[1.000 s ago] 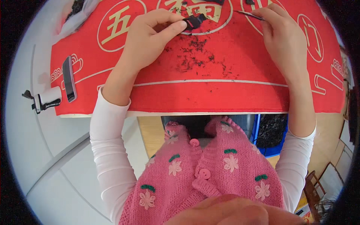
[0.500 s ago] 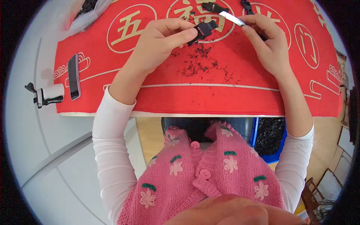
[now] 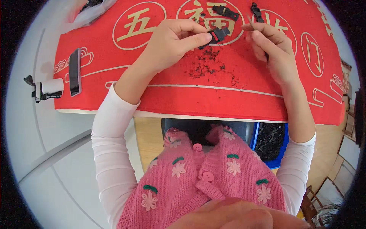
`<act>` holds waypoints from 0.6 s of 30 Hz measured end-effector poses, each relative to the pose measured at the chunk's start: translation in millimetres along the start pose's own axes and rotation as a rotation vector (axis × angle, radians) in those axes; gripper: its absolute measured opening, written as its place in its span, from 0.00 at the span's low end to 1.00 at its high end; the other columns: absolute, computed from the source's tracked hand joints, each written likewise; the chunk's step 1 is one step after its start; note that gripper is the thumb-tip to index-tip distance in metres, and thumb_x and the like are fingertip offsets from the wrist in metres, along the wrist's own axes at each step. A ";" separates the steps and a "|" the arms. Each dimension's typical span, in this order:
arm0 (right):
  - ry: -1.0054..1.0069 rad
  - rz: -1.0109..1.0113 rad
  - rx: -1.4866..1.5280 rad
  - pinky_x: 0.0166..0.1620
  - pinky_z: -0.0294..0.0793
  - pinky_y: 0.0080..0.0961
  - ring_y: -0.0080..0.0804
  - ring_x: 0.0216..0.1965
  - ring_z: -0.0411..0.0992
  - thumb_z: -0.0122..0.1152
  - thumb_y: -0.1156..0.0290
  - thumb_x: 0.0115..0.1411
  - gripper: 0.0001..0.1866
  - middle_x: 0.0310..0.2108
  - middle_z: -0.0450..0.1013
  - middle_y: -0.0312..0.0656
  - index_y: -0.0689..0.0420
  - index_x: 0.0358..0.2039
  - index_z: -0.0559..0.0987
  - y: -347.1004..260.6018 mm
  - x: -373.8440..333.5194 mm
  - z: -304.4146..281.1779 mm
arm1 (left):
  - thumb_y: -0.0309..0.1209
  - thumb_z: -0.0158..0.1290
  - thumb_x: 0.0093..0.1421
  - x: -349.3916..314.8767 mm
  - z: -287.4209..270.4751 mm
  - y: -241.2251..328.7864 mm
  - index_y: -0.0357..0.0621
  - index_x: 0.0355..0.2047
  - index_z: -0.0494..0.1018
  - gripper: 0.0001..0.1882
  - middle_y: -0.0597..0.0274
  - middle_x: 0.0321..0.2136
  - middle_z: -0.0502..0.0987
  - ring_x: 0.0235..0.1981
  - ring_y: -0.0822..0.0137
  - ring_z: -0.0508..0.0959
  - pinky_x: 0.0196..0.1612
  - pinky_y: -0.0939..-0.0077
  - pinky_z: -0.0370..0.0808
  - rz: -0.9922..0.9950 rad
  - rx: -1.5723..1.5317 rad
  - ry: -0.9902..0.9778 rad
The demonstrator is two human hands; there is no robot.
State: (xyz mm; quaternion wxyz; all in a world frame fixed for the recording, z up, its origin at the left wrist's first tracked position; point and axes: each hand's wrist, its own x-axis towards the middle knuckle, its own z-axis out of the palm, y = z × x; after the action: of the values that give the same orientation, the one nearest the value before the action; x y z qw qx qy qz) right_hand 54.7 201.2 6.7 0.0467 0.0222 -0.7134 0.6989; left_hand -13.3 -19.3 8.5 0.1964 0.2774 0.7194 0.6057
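Observation:
Between the thumb and fingers of my left hand [image 3: 173,44] is a black plastic buckle [image 3: 221,34], held just above the red tablecloth [image 3: 171,102]. My right hand [image 3: 278,49] is closed around a utility knife [image 3: 250,23]. Its thin blade points up and away, seen almost edge-on, a short gap to the right of the buckle; most of the handle is hidden in my fingers. Beyond my hands lie a second black buckle [image 3: 225,12] and a third black buckle piece [image 3: 257,12]. Small black scraps [image 3: 206,65] are scattered on the cloth below the held buckle.
On the left, a dark phone [image 3: 75,72] lies near the cloth's edge, beside a white cylinder with a black strap [image 3: 52,86]. A clear plastic bag [image 3: 91,14] holding black bits sits at the far left. Below the table's right side stands a blue bin [image 3: 281,163] filled with black pieces.
The knife has turned from showing its broad, bright blade to nearly edge-on and moved slightly right, away from the buckle. My left hand and the buckle sit a little further right in view.

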 end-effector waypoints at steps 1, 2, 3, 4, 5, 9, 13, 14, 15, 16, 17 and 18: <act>-0.014 0.137 0.180 0.16 0.48 0.06 0.11 0.14 0.53 0.51 0.74 0.55 0.11 0.15 0.59 0.28 0.60 0.39 0.73 -2.9 -1.1 0.7 | 0.24 0.52 0.52 0.1 0.7 0.2 0.36 0.29 0.74 0.05 0.65 0.25 0.73 0.22 0.78 0.67 0.27 0.91 0.63 0.003 0.002 -0.011; -0.011 0.137 0.170 0.16 0.48 0.06 0.11 0.14 0.53 0.51 0.74 0.55 0.11 0.15 0.59 0.28 0.60 0.39 0.73 -5.0 -2.8 0.6 | 0.24 0.52 0.52 0.1 2.6 0.2 0.36 0.29 0.74 0.05 0.65 0.25 0.73 0.22 0.78 0.67 0.27 0.91 0.63 0.010 -0.006 -0.012; -0.040 0.166 0.191 0.16 0.48 0.06 0.11 0.14 0.53 0.51 0.75 0.55 0.10 0.16 0.61 0.29 0.61 0.38 0.73 -6.4 -4.2 1.9 | 0.23 0.52 0.52 -0.6 3.7 0.1 0.36 0.29 0.74 0.05 0.65 0.25 0.73 0.23 0.78 0.67 0.27 0.91 0.63 0.029 0.001 -0.033; -0.068 0.195 0.212 0.16 0.47 0.06 0.11 0.14 0.53 0.51 0.76 0.55 0.10 0.17 0.62 0.31 0.61 0.38 0.73 -7.4 -5.5 3.8 | 0.22 0.52 0.52 -1.4 4.4 0.0 0.35 0.29 0.74 0.04 0.65 0.25 0.72 0.23 0.78 0.67 0.27 0.91 0.63 0.049 0.008 -0.055; -0.096 0.224 0.234 0.16 0.47 0.06 0.12 0.14 0.52 0.50 0.77 0.55 0.10 0.18 0.63 0.32 0.62 0.38 0.73 -8.1 -6.8 5.6 | 0.22 0.52 0.52 -2.2 5.2 0.0 0.35 0.29 0.74 0.04 0.64 0.25 0.72 0.23 0.78 0.67 0.27 0.91 0.63 0.070 0.015 -0.075; -0.117 0.259 0.216 0.16 0.46 0.06 0.11 0.14 0.51 0.51 0.77 0.55 0.08 0.17 0.62 0.30 0.61 0.35 0.73 -11.0 -10.7 12.3 | 0.20 0.52 0.51 -2.6 8.6 2.7 0.34 0.29 0.73 0.05 0.64 0.26 0.71 0.24 0.78 0.67 0.27 0.91 0.64 0.109 0.029 -0.128; -0.121 0.269 0.196 0.16 0.45 0.06 0.10 0.13 0.50 0.51 0.76 0.54 0.06 0.15 0.60 0.28 0.59 0.33 0.73 -9.1 -10.3 13.5 | 0.19 0.52 0.50 -4.0 10.1 2.1 0.33 0.30 0.73 0.06 0.63 0.27 0.71 0.25 0.77 0.68 0.28 0.90 0.64 0.129 0.018 -0.155; -0.128 0.273 0.208 0.16 0.45 0.06 0.10 0.13 0.50 0.51 0.76 0.55 0.05 0.15 0.60 0.28 0.59 0.33 0.73 -7.9 -9.7 12.5 | 0.19 0.52 0.50 -4.4 11.1 0.8 0.33 0.30 0.73 0.06 0.62 0.28 0.71 0.25 0.77 0.68 0.28 0.90 0.64 0.137 -0.004 -0.155; -0.134 0.277 0.219 0.15 0.45 0.06 0.10 0.13 0.50 0.51 0.76 0.55 0.04 0.15 0.60 0.29 0.58 0.32 0.73 -7.0 -9.1 11.6 | 0.18 0.53 0.49 -4.6 12.1 -0.1 0.33 0.31 0.73 0.07 0.62 0.28 0.71 0.25 0.76 0.68 0.28 0.90 0.65 0.145 -0.027 -0.154; -0.139 0.280 0.231 0.15 0.45 0.06 0.10 0.13 0.50 0.51 0.76 0.55 0.04 0.15 0.60 0.29 0.58 0.32 0.72 -6.4 -8.5 11.2 | 0.18 0.53 0.49 -4.8 13.0 -0.1 0.33 0.31 0.73 0.07 0.62 0.29 0.70 0.25 0.76 0.68 0.28 0.89 0.65 0.152 -0.049 -0.154; -0.137 0.277 0.231 0.15 0.45 0.06 0.10 0.13 0.50 0.51 0.76 0.55 0.04 0.15 0.60 0.29 0.58 0.32 0.72 -5.9 -8.1 10.7 | 0.18 0.53 0.49 -4.4 14.4 0.6 0.33 0.31 0.73 0.07 0.62 0.29 0.70 0.25 0.76 0.68 0.28 0.89 0.65 0.156 -0.048 -0.157; -0.131 0.291 0.271 0.15 0.45 0.06 0.10 0.13 0.51 0.51 0.76 0.55 0.04 0.15 0.60 0.29 0.58 0.32 0.72 -5.7 -7.7 10.1 | 0.18 0.54 0.48 -4.6 16.2 1.7 0.34 0.30 0.73 0.07 0.62 0.27 0.71 0.24 0.76 0.68 0.27 0.89 0.65 0.161 -0.075 -0.135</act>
State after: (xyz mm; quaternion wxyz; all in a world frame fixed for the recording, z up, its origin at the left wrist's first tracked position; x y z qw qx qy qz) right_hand 62.6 190.7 11.5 -0.1046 -0.0294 -0.6101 0.7848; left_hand 0.5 -9.7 6.8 0.2053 0.3672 0.6567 0.6259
